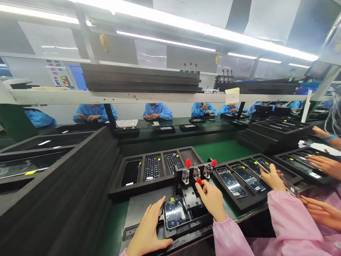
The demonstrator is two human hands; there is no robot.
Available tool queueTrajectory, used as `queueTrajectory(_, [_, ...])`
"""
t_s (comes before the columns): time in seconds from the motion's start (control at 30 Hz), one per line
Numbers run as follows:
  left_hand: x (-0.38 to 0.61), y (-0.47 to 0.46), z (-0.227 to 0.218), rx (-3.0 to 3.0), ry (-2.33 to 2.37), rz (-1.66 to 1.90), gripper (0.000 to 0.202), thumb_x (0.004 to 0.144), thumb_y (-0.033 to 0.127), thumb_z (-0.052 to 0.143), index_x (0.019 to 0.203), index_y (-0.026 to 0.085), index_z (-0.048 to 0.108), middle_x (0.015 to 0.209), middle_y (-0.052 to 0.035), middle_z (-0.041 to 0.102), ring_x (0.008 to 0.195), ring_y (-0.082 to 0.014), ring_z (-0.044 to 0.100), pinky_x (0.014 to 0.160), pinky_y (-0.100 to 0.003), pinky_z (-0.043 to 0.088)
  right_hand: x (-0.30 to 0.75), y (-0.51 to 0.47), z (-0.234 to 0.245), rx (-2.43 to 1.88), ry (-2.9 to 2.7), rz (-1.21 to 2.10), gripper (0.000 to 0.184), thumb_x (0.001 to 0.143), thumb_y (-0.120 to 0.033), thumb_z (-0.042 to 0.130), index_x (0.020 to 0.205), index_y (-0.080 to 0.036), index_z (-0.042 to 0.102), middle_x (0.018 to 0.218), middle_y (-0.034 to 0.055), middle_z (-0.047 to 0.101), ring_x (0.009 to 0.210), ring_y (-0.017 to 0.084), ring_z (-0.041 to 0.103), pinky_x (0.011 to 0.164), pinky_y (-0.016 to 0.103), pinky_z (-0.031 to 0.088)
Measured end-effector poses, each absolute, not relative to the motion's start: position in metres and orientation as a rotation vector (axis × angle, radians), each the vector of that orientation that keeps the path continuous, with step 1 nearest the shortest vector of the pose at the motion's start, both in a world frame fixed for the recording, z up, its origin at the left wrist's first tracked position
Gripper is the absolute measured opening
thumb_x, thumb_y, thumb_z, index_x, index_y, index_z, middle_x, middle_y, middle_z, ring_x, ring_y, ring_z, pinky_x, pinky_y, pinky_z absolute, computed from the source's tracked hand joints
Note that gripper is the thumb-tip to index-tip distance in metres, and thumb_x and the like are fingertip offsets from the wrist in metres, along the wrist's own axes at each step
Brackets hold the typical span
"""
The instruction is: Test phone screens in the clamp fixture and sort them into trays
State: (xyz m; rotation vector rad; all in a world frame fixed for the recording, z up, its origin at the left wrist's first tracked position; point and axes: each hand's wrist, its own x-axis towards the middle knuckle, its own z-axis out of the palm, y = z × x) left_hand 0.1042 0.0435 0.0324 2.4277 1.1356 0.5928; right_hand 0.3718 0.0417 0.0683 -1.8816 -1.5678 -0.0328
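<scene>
Green desk [114,222]: carries the station; a steady base, so the fixture should be worked without letting it slide
Left tray stack [98,170]: stands tall to the left; a tucked elbow would avoid knocking it
Right tray [252,202]: holds dark panels in a row, near the working arm; sleeve best kept off their glass
Rear tray [188,156]: lies right behind the fixture, with more panels in its compartments
Fixture [194,227]: black, on the desk between both hands; pressure should go straight down into it
Left hand [149,227]: fingers spread apart, thumb at the front edge, bracing the fixture's left side; good steadying, provided no fingertip strays under the clamps
Right hand [213,197]: thumb and curled fingers pinched on the middle red handle [199,181]; how firmly, I cannot tell
Glass panel [176,213]: in the fixture, just beside the metal block [190,197]; should sit flat and square before full force comes on
Middle red handle: sits lower than its neighbours; a smooth, even stroke would suit better than a snap
Left red handle [188,163]: stands up, clear of the fingers
Yellow tab [172,199]: at the panel's far edge; best kept from being pinched
</scene>
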Motion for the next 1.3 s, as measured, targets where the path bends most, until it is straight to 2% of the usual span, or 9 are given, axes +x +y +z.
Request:
queueTrajectory(0.3, [0.101, 0.045, 0.035, 2.395, 1.129, 0.571, 0.103, 0.057, 0.028, 0.070, 0.139, 0.029, 0.007, 0.144, -0.0059, 0.025, 0.130, -0.0283, 0.026, 0.108, -0.054, 0.013, 0.375, 0.033, 0.071, -1.651, -1.473, 0.241, 0.037, 0.084, -0.051, 0.039, 0.065, -0.019, 0.048, 0.048, -0.0055, 0.041, 0.046, 0.008, 0.039, 0.049, 0.020, 0.028])
queueTrajectory(0.4, [0.107, 0.046, 0.040, 2.389, 1.138, 0.537, 0.103, 0.055, 0.038, 0.073, 0.138, 0.032, 0.012, 0.142, -0.0066, 0.030, 0.129, -0.0306, 0.028, 0.105, -0.059, 0.012, 0.383, 0.021, 0.085, -1.384, -1.276, 0.283, 0.039, 0.088, -0.046, 0.030, 0.063, -0.019, 0.043, 0.049, -0.0053, 0.037, 0.045, 0.008, 0.036, 0.047, 0.021, 0.030])
queueTrajectory(0.53, [0.129, 0.048, 0.043, 2.423, 1.114, 0.526, 0.104, 0.053, 0.055, 0.072, 0.137, 0.031, 0.016, 0.139, -0.0090, 0.034, 0.126, -0.0328, 0.031, 0.102, -0.065, 0.007, 0.401, 0.027, 0.125, -1.320, -1.083, -0.075, 0.032, 0.085, -0.045, 0.038, 0.087, -0.017, 0.054, 0.081, 0.0045, 0.056, 0.072, 0.014, 0.052, 0.064, 0.026, 0.042])
queueTrajectory(0.6, [0.141, 0.050, 0.042, 2.433, 1.100, 0.528, 0.105, 0.052, 0.054, 0.072, 0.137, 0.030, 0.016, 0.139, -0.0097, 0.034, 0.126, -0.0324, 0.031, 0.102, -0.065, 0.006, 0.411, 0.039, 0.143, -1.391, -1.211, -0.085, 0.036, 0.082, -0.046, 0.044, 0.101, -0.017, 0.055, 0.100, 0.0088, 0.057, 0.087, 0.017, 0.055, 0.070, 0.029, 0.046])
queueTrajectory(0.67, [0.149, 0.050, 0.042, 2.424, 1.099, 0.532, 0.108, 0.050, 0.050, 0.074, 0.138, 0.029, 0.015, 0.138, -0.0103, 0.035, 0.126, -0.0323, 0.031, 0.102, -0.065, 0.006, 0.419, 0.047, 0.151, -1.437, -1.377, -0.039, 0.035, 0.083, -0.045, 0.043, 0.100, -0.018, 0.058, 0.100, 0.0087, 0.060, 0.088, 0.017, 0.057, 0.072, 0.030, 0.047])
queueTrajectory(0.8, [0.151, 0.052, 0.040, 2.397, 1.082, 0.536, 0.103, 0.052, 0.051, 0.073, 0.136, 0.029, 0.018, 0.138, -0.0111, 0.034, 0.126, -0.0332, 0.031, 0.102, -0.064, 0.007, 0.426, 0.038, 0.119, -1.365, -1.464, -0.227, 0.026, 0.084, -0.036, 0.047, 0.095, -0.018, 0.062, 0.096, 0.0067, 0.064, 0.090, 0.018, 0.058, 0.083, 0.034, 0.045])
queueTrajectory(0.9, [0.149, 0.052, 0.040, 2.398, 1.055, 0.546, 0.094, 0.053, 0.053, 0.071, 0.132, 0.030, 0.026, 0.137, -0.0110, 0.033, 0.126, -0.0337, 0.030, 0.103, -0.063, 0.009, 0.424, 0.021, 0.076, -1.385, -1.537, -0.426, 0.029, 0.083, -0.034, 0.049, 0.108, -0.022, 0.059, 0.107, 0.0060, 0.062, 0.106, 0.022, 0.051, 0.091, 0.041, 0.040])
queueTrajectory(1.07, [0.150, 0.053, 0.041, 2.428, 1.043, 0.524, 0.081, 0.052, 0.050, 0.073, 0.123, 0.029, 0.041, 0.135, -0.0108, 0.035, 0.125, -0.0363, 0.030, 0.104, -0.059, 0.014, 0.415, 0.016, 0.049, -1.798, -1.614, -0.491, 0.037, 0.087, -0.045, 0.038, 0.119, -0.033, 0.052, 0.132, 0.0022, 0.044, 0.118, 0.030, 0.039, 0.092, 0.058, 0.029])
queueTrajectory(1.3, [0.150, 0.052, 0.038, 2.395, 1.049, 0.575, 0.098, 0.052, 0.050, 0.073, 0.133, 0.027, 0.024, 0.137, -0.0115, 0.034, 0.126, -0.0335, 0.030, 0.105, -0.057, 0.013, 0.415, 0.027, 0.059, -1.593, -1.303, -0.158, 0.038, 0.083, -0.044, 0.045, 0.108, -0.018, 0.056, 0.110, 0.0093, 0.059, 0.100, 0.021, 0.054, 0.088, 0.039, 0.041])
